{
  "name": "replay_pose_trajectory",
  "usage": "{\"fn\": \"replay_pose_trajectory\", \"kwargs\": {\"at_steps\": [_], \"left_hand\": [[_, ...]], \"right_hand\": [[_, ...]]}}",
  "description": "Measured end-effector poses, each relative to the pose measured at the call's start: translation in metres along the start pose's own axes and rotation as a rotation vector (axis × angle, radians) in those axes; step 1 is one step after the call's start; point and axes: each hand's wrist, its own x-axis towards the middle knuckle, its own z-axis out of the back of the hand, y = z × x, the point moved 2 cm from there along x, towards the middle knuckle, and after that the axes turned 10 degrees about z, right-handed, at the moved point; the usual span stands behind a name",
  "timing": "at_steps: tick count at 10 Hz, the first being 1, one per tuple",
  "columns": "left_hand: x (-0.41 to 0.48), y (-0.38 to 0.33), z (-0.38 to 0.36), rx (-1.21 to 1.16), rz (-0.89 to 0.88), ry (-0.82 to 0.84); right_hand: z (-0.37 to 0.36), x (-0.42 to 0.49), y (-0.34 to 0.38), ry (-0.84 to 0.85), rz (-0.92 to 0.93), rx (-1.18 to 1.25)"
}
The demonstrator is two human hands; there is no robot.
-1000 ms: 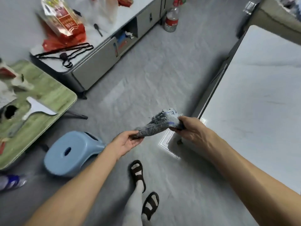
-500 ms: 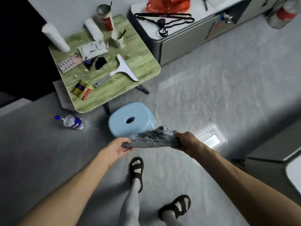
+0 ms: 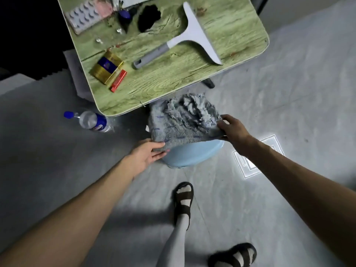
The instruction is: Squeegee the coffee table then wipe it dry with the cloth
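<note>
At the centre of the view, the left hand (image 3: 148, 156) pinches the near-left edge of the grey cloth (image 3: 179, 128) between its thumb and nearly straight fingers, while the right hand (image 3: 235, 132) grips the cloth's right edge with curled fingers. Between them the cloth lies spread over a pale blue stool (image 3: 192, 156). At twelve o'clock from the cloth, the squeegee (image 3: 192, 37) lies flat on a green wood-grain table (image 3: 173, 83), untouched. At nine o'clock a plastic bottle (image 3: 90, 121) lies on the grey floor (image 3: 289, 112).
</note>
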Motion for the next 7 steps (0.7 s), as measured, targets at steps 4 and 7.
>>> {"fn": "replay_pose_trajectory", "kwargs": {"at_steps": [4,7], "left_hand": [[0.058,0.021,-0.014,0.931,-0.096,-0.535],[-0.104,-0.031,-0.181,1.224,-0.363,-0.02]], "right_hand": [[0.003,0.007,-0.087,-0.154,0.03,-0.584],[0.103,-0.128,0.033,0.042,-0.139,-0.398]]}}
